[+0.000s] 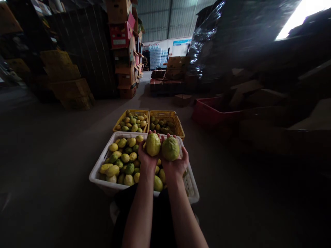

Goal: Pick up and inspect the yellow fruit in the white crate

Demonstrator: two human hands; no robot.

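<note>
My left hand (148, 158) is palm up, its fingers cupped under a yellow-green guava (153, 144). Beside it, my right hand (176, 166) cradles a greener, bumpier guava (170, 148), with the thumb out at the right side. The two fruits are held close together above a white plastic crate (108, 185). Inside this crate lie many guavas (125, 158), from yellow to dark green, heaped mostly on the left. My forearms and hands hide part of the crate's right half.
Two yellow crates stand behind the white one: the left crate (117, 125) and the right crate (179, 124) both contain fruit. A red crate (207, 112) sits farther right by loose cardboard. Stacked boxes (126, 74) rise at the back left, and a loaded pallet (167, 86) stands beyond.
</note>
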